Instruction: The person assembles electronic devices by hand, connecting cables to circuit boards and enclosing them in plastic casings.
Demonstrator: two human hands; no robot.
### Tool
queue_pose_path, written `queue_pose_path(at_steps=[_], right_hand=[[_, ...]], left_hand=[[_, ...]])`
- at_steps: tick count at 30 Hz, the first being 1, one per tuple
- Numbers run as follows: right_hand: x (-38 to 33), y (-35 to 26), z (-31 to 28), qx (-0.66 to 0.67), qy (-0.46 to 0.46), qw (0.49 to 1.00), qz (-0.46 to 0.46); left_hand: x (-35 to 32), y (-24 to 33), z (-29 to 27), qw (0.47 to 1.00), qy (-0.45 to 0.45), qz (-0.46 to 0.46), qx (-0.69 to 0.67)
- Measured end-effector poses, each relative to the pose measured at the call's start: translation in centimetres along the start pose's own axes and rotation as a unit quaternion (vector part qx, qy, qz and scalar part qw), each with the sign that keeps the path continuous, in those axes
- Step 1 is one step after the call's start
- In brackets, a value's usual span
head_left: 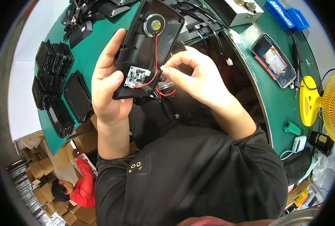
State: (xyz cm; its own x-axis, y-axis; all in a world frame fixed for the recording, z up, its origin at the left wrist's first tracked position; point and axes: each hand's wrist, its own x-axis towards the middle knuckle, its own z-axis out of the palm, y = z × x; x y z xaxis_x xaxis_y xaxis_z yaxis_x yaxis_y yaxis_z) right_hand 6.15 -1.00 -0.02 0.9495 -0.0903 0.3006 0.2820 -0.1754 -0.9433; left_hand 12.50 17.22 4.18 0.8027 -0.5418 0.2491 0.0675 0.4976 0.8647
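Note:
My left hand (109, 81) grips a black plastic housing (135, 49) by its left edge, thumb in front and fingers along the side. Fixed inside the housing are a round speaker (154, 25) near the top and a small white circuit board (136, 77) lower down. Red wires (156, 52) run from the speaker to the board, and more loop out below. Thumb and forefinger of my right hand (190, 73) pinch a small white connector (163, 68) beside the board. Part of the wiring is hidden behind my right fingers.
Stacks of black panels (54, 60) stand on the green table (99, 41) at left. Black cables with a white plug (229, 61) hang at the table's edge. To the right lie a phone (274, 60), blue bins (284, 15) and a yellow fan (331, 107). A person in red (83, 184) is at lower left.

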Motion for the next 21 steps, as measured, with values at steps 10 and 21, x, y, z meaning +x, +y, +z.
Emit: queue_pose_path(at_steps=[10, 21], right_hand=[[0.4, -0.9, 1.2, -0.056, 0.014, 0.998, 0.013], [-0.5, -0.9, 1.5, -0.022, 0.045, 0.999, 0.008]], left_hand=[[-0.4, -0.9, 1.0, 0.979, -0.068, 0.136, 0.135], [-0.9, -0.3, 2.1, 0.914, -0.138, 0.143, 0.353]])
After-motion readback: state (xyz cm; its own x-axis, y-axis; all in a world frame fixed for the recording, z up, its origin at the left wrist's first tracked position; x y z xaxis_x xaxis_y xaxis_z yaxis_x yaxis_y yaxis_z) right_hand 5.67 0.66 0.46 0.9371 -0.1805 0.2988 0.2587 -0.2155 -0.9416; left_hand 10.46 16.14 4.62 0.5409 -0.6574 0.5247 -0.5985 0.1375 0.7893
